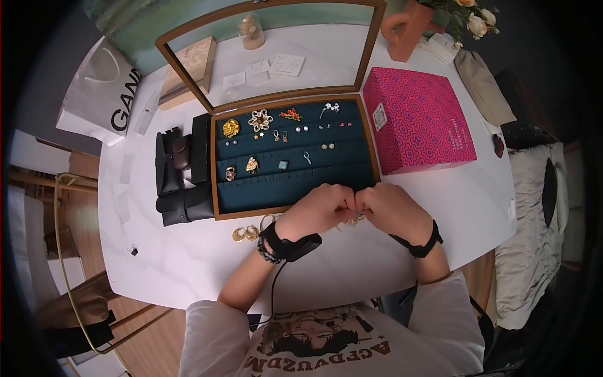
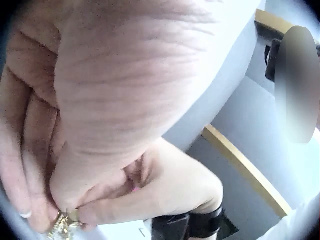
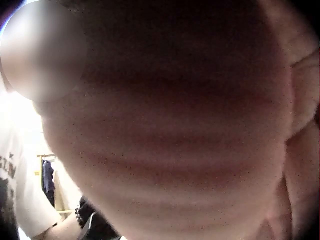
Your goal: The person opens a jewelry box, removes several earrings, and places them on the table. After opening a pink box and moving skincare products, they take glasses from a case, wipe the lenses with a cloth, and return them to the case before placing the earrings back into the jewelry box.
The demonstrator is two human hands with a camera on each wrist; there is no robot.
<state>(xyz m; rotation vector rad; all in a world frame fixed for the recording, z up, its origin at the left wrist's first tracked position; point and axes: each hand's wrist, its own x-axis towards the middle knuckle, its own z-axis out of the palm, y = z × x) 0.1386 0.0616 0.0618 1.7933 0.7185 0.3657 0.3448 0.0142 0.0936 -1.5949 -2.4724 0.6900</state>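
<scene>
My left hand (image 1: 317,210) and right hand (image 1: 397,212) meet at the near edge of a wooden jewelry box (image 1: 370,135), fingertips close together. Between them, both hands pinch a small gold piece of jewelry (image 2: 61,227); fingers cover most of it, so I cannot tell its exact kind. The box's glass lid stands raised at the back. On its dark teal lining (image 1: 264,195) sit a gold flower brooch (image 1: 231,129), a pearly flower brooch (image 1: 260,119), a red brooch (image 1: 291,114), a silver sprig brooch (image 1: 330,109) and several earrings. The right wrist view is mostly filled by palm.
Gold hoop earrings (image 1: 245,234) lie on the white table (image 1: 169,257) left of my hands. Black cases (image 1: 182,204) stand along the box's left side, a pink patterned box (image 1: 418,119) on its right. Behind are a terracotta vase (image 1: 408,38) and paper bag (image 1: 103,88).
</scene>
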